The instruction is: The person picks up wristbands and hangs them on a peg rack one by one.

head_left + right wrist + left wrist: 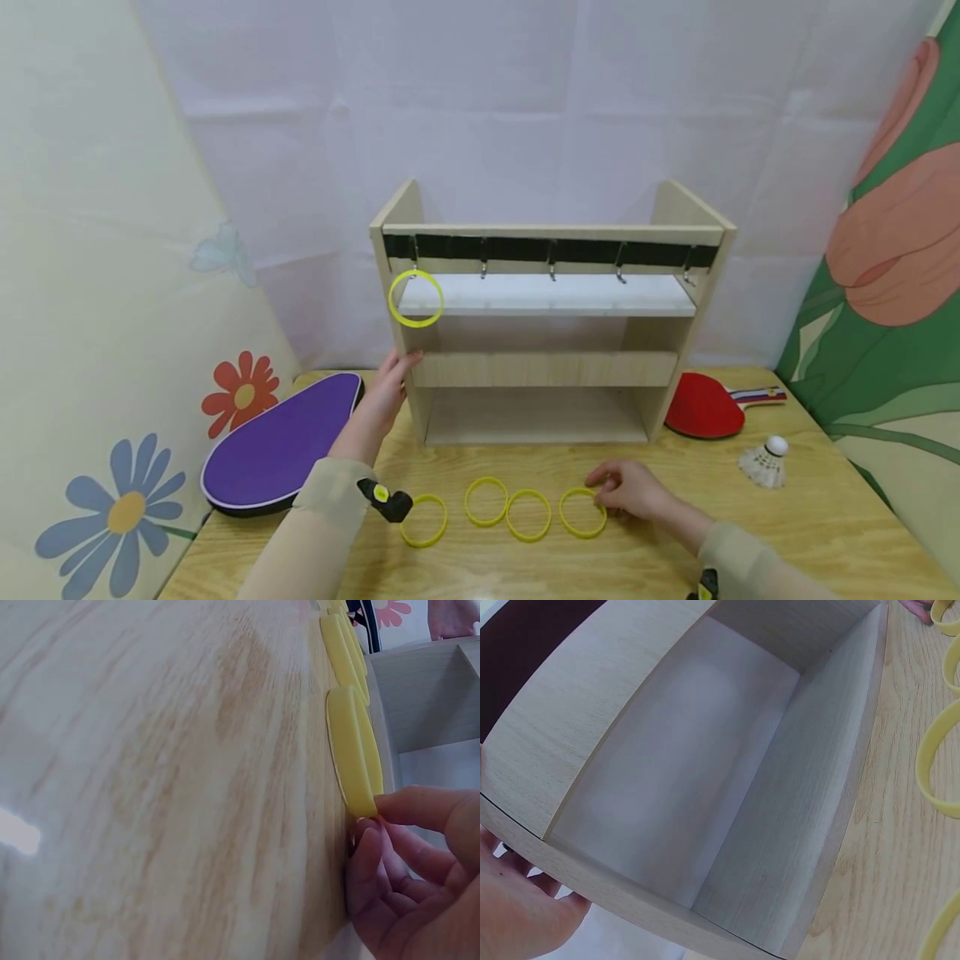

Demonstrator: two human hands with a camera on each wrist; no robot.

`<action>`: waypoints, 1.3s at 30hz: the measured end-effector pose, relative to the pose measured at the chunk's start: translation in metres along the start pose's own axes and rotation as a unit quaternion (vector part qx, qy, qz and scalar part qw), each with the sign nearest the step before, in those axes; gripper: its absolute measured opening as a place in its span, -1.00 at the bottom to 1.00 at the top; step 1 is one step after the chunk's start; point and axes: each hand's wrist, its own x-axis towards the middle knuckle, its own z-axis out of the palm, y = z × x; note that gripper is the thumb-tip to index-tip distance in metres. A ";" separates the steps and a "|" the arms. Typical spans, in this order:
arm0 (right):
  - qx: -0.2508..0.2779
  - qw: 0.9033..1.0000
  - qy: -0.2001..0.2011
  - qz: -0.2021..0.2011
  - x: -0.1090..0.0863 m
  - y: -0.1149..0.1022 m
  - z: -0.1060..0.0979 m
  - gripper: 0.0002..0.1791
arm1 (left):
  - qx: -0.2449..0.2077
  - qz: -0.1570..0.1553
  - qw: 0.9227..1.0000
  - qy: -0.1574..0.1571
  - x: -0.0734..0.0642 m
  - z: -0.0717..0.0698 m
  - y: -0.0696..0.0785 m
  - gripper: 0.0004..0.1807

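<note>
My left hand (382,398) grips the left side panel of a light wooden shelf unit (543,369), as the left wrist view also shows, its fingers on the outer side. At the right end of a row of yellow rings lying on the table, my right hand (632,490) pinches the nearest ring (349,754) between thumb and fingers. That ring is still low at the tabletop. Another yellow ring (416,323) hangs from the leftmost metal hook on the unit's black strip (517,249). Beside the held ring lie three more: a middle ring (528,539), another ring (486,524) and a left ring (423,544).
A purple paddle case (288,442) lies left of the unit on the wooden table (495,575). To the right are a red table tennis paddle (705,407) and a white shuttlecock (765,463). Several hooks line the strip. A pale cloth (525,108) hangs behind.
</note>
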 end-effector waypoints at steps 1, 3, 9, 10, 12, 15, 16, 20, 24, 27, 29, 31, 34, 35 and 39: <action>-0.002 1.000 0.000 0.004 0.000 -0.001 0.000 -0.76 | -0.001 0.000 1.000 0.000 0.000 0.000 0.000 -0.40; -0.005 1.000 0.001 0.011 0.000 -0.002 -0.001 -0.76 | 0.001 -0.001 1.000 -0.002 -0.001 0.000 0.000 -0.39; 0.008 1.000 0.009 0.007 0.001 0.000 -0.001 -0.76 | 0.000 -0.001 1.000 0.000 -0.001 0.001 0.000 -0.39; 0.014 1.000 0.009 0.003 0.001 0.000 -0.001 -0.76 | -0.001 0.000 1.000 0.001 -0.001 0.001 -0.001 -0.39; 0.030 1.000 0.008 -0.003 0.001 0.001 -0.003 -0.75 | -0.003 0.000 1.000 0.001 0.000 0.001 -0.001 -0.38; 0.044 0.999 0.004 -0.011 0.002 0.001 -0.006 -0.73 | -0.004 -0.002 1.000 0.000 0.000 0.001 -0.001 -0.38; 0.045 0.999 0.005 -0.011 0.003 0.001 -0.007 -0.72 | -0.008 -0.002 1.000 0.001 0.001 0.001 -0.001 -0.38; 0.049 0.999 0.008 -0.021 0.005 -0.002 -0.013 -0.68 | -0.006 -0.002 1.000 0.000 0.000 0.001 -0.001 -0.38; 0.074 0.997 0.000 -0.030 0.008 -0.007 -0.018 -0.65 | -0.006 -0.002 1.000 0.000 -0.001 0.000 0.000 -0.38; 0.103 0.994 -0.005 -0.026 0.010 -0.012 -0.020 -0.63 | -0.006 -0.002 1.000 0.003 0.000 0.000 -0.001 -0.39; 0.123 0.992 -0.004 -0.019 0.011 -0.014 -0.022 -0.61 | -0.006 -0.001 1.000 0.007 0.000 0.001 -0.001 -0.39; 0.141 0.990 0.001 -0.014 0.012 -0.017 -0.024 -0.59 | -0.005 -0.002 1.000 0.008 0.000 0.001 -0.001 -0.40; 0.163 0.987 0.010 -0.011 0.014 -0.022 -0.027 -0.57 | -0.004 -0.004 1.000 0.008 -0.001 0.001 0.000 -0.40; 0.168 0.986 0.012 -0.012 0.014 -0.024 -0.028 -0.57 | -0.003 -0.005 1.000 0.007 -0.001 0.001 0.000 -0.41; 0.180 0.983 0.020 -0.005 0.015 -0.030 -0.034 -0.57 | -0.003 -0.008 1.000 0.010 -0.001 0.001 0.000 -0.40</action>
